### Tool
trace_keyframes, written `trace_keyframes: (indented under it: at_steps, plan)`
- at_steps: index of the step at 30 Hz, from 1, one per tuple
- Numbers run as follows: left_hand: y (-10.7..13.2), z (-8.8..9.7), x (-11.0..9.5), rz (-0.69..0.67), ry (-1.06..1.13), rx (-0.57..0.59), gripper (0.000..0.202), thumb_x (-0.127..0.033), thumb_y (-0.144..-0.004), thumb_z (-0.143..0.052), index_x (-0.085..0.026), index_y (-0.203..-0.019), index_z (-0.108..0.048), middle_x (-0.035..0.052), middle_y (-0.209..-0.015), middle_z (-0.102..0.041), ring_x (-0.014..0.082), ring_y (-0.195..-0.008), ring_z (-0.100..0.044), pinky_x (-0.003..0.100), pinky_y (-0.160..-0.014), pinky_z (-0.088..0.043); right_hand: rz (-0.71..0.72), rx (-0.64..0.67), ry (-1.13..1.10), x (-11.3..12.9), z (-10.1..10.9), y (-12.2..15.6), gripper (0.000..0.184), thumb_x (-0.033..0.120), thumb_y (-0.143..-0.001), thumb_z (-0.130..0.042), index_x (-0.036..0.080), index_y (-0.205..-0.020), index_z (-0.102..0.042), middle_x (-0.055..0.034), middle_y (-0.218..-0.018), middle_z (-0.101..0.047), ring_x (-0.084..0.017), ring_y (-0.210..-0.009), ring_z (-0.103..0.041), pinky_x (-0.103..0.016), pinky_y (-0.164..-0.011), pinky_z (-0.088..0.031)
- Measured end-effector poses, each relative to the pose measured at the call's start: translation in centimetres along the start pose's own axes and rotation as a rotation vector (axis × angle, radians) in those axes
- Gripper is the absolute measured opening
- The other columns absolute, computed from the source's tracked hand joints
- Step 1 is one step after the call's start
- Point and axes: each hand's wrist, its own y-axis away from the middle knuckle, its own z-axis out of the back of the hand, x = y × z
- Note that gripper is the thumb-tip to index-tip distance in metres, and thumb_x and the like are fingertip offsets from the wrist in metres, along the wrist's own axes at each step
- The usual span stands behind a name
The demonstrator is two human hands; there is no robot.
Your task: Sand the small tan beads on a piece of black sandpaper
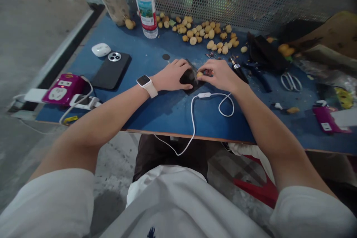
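Half open, the left hand [178,76] rests over a dark glossy sheet [193,76] on the blue bench [167,113]; the right hand [214,73] pinches what seems a small round yellow fruit [199,75].

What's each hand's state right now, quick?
Left hand: thumb and fingers apart, resting at a dark piece; whether its grip is firm cannot be told.
Right hand: closed, pinching a yellow piece.

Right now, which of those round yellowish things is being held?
The round yellowish thing pinched in the right hand; most others lie loose near the mesh screen.
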Motion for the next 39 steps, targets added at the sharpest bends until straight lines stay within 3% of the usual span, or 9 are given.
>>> trace_keyframes:
  at_steps: [4,9,12,18,23,27,34,39]
  plan:
    - [0.0,0.0,0.1,-0.009,0.003,0.000,0.090,-0.078,-0.106,-0.087,-0.023,-0.176,-0.071,0.0251,-0.179,-0.069,0.0544,-0.165,-0.064,0.074,-0.145,-0.051,0.027,0.061,-0.033,0.0,0.1,0.1,0.027,0.053,-0.111,-0.095,0.030,-0.123,-0.101,-0.0133,-0.119,-0.092,-0.038,-0.105,-0.080,-0.056,-0.100,-0.064]
    - [-0.1,-0.2,0.1,0.016,-0.007,0.002,0.098,-0.078,-0.107,-0.087,-0.020,-0.183,-0.064,0.0282,-0.185,-0.065,0.0574,-0.172,-0.060,0.075,-0.149,-0.045,-0.004,0.000,0.014,-0.8,0.3,-0.1,0.026,0.052,-0.111,-0.096,0.029,-0.121,-0.101,-0.0136,-0.117,-0.091,-0.037,-0.102,-0.080,-0.058,-0.102,-0.065]
    - [-0.1,-0.4,0.1,0.009,0.004,-0.012,0.104,-0.079,-0.106,-0.086,-0.018,-0.186,-0.060,0.0303,-0.186,-0.066,0.0571,-0.171,-0.062,0.074,-0.147,-0.048,0.033,0.047,0.003,-1.0,0.4,0.1,0.026,0.052,-0.109,-0.098,0.029,-0.121,-0.101,-0.0133,-0.116,-0.092,-0.036,-0.100,-0.081,-0.056,-0.098,-0.065]
    - [0.0,-0.5,-0.1,0.003,-0.016,-0.031,0.095,-0.074,-0.107,-0.086,-0.018,-0.181,-0.067,0.0297,-0.184,-0.068,0.0556,-0.169,-0.064,0.072,-0.146,-0.050,0.011,0.002,0.010,-1.1,0.9,0.3,0.023,0.050,-0.108,-0.098,0.030,-0.120,-0.102,-0.0126,-0.112,-0.091,-0.037,-0.099,-0.081,-0.057,-0.099,-0.066]
    - [0.1,-0.4,-0.4,0.004,-0.030,-0.016,0.088,-0.072,-0.109,-0.086,-0.017,-0.176,-0.072,0.0296,-0.182,-0.068,0.0549,-0.166,-0.066,0.072,-0.145,-0.051,0.035,0.050,-0.010,-1.1,1.1,0.6,0.024,0.051,-0.107,-0.098,0.030,-0.118,-0.102,-0.0121,-0.112,-0.093,-0.035,-0.094,-0.081,-0.055,-0.095,-0.067]
    - [0.1,-0.4,-0.2,0.007,-0.035,-0.020,0.088,-0.075,-0.111,-0.084,-0.020,-0.178,-0.071,0.0282,-0.185,-0.067,0.0550,-0.169,-0.063,0.073,-0.146,-0.050,0.021,-0.012,0.010,-1.4,1.3,0.7,0.024,0.051,-0.105,-0.099,0.031,-0.119,-0.102,-0.0125,-0.111,-0.093,-0.036,-0.095,-0.081,-0.056,-0.095,-0.068]
    - [0.1,-0.5,-0.2,0.009,-0.038,-0.014,0.091,-0.076,-0.110,-0.087,-0.020,-0.179,-0.069,0.0269,-0.184,-0.067,0.0542,-0.170,-0.063,0.071,-0.148,-0.048,0.026,0.027,0.009,-1.6,1.2,0.7,0.024,0.051,-0.109,-0.096,0.031,-0.121,-0.102,-0.0125,-0.112,-0.093,-0.036,-0.098,-0.083,-0.056,-0.096,-0.068]
    - [0.1,-0.1,-0.8,0.044,-0.052,0.005,0.093,-0.074,-0.111,-0.085,-0.016,-0.181,-0.068,0.0305,-0.186,-0.065,0.0560,-0.171,-0.063,0.073,-0.148,-0.048,0.013,-0.001,0.014,-1.9,0.9,0.6,0.024,0.050,-0.107,-0.098,0.030,-0.119,-0.102,-0.0136,-0.115,-0.093,-0.037,-0.098,-0.082,-0.058,-0.098,-0.069]
